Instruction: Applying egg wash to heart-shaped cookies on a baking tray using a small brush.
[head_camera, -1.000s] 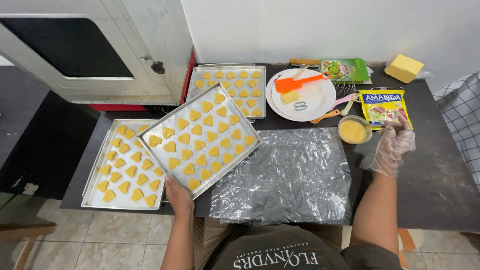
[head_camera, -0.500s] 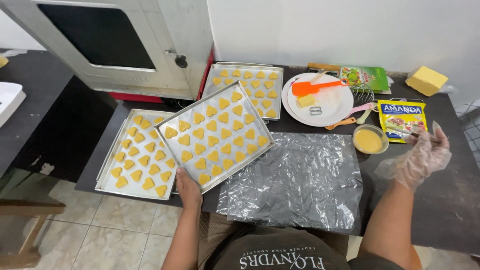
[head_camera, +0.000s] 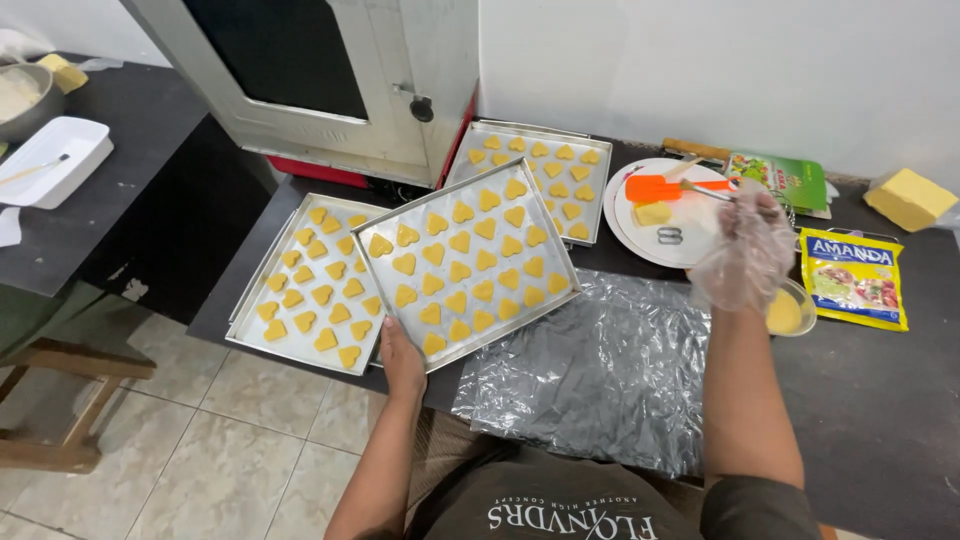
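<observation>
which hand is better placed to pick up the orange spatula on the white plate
The right hand, probably: gloved, it hovers over the white plate beside the orange spatula, while the left hand holds the cookie tray.

Dark table (head_camera: 880, 420) bears baking trays (head_camera: 300, 285), plastic sheet (head_camera: 600, 375), white plate (head_camera: 690, 235).

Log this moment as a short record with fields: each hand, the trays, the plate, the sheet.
left hand: grips the near edge of the middle tray, which is lifted and tilted
right hand: in a clear plastic glove, over the white plate
trays: three, all filled with yellow heart-shaped cookies
plate: holds an orange spatula and a yellow block
plastic sheet: spread flat on the dark table
</observation>
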